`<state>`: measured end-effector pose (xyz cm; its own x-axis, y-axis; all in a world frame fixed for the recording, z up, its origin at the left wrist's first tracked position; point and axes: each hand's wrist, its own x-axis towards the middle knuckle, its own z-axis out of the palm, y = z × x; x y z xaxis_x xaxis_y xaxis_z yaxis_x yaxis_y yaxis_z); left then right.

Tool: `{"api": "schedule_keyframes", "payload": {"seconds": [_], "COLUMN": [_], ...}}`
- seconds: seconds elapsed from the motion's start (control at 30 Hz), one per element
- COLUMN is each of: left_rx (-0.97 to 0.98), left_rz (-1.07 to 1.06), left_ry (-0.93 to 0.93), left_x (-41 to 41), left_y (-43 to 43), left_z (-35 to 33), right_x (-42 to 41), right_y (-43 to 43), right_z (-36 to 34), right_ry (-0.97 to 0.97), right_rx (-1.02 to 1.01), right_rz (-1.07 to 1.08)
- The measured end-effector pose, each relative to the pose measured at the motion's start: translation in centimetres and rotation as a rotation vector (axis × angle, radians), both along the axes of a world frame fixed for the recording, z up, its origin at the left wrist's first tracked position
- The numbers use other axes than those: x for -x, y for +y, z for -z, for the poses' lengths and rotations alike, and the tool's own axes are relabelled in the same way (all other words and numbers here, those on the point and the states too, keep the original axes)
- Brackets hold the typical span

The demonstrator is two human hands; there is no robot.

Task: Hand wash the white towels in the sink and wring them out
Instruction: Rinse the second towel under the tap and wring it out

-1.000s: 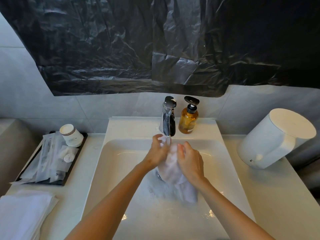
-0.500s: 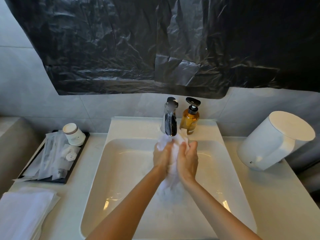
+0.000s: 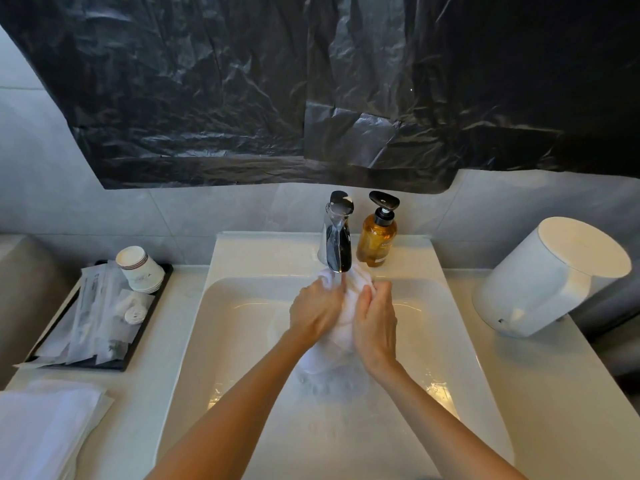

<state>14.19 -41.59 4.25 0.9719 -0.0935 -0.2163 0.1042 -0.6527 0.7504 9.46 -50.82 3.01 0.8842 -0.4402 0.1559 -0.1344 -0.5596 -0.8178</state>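
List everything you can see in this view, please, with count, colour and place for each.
wet towel: one, white, bunched between both hands under the faucet
sink: one, white, centre
faucet: one, chrome, back rim of the sink, water running
pump bottle: one, amber with a black pump, right of the faucet
canister: one, white, tilted, counter on the right
tray: one, black, counter on the left, holding wrapped sachets
paper cups: one stack, white, back of the tray
folded towels: one pile, white, lower left
plastic sheet: black, over the wall
left hand: gripping the towel
right hand: gripping the towel
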Motion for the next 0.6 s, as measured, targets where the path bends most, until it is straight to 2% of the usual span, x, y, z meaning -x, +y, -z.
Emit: {"api": "schedule_keyframes", "payload": {"seconds": [0.17,0.27,0.33,0.43,0.6], "left_rx": [0.498,0.689,0.735,0.665,0.612], "left_rz": [-0.250,-0.350,-0.341,-0.261,-0.287], "left_ry": [0.384,0.392,0.353,0.354,0.283], "left_x": [0.0,-0.3,-0.2,0.4,-0.2], "left_y": [-0.6,-0.7,-1.0,-1.5,-2.1], "left_z": [-0.9,-0.5,0.1,0.3,0.2], "right_x": [0.2,0.9,1.1,1.2,0.7], "right_y": [-1.6,-2.7,-2.7,-2.2,-1.3], "right_z": [-0.3,-0.4,-0.4,-0.3,-0.8], "right_ry": [-0.041,-0.014,0.000,0.019,-0.048], "right_rx": [-0.081,-0.090,-0.080,-0.076,0.073], "right_rz": [0.015,-0.010,-0.041,-0.034,-0.021]}}
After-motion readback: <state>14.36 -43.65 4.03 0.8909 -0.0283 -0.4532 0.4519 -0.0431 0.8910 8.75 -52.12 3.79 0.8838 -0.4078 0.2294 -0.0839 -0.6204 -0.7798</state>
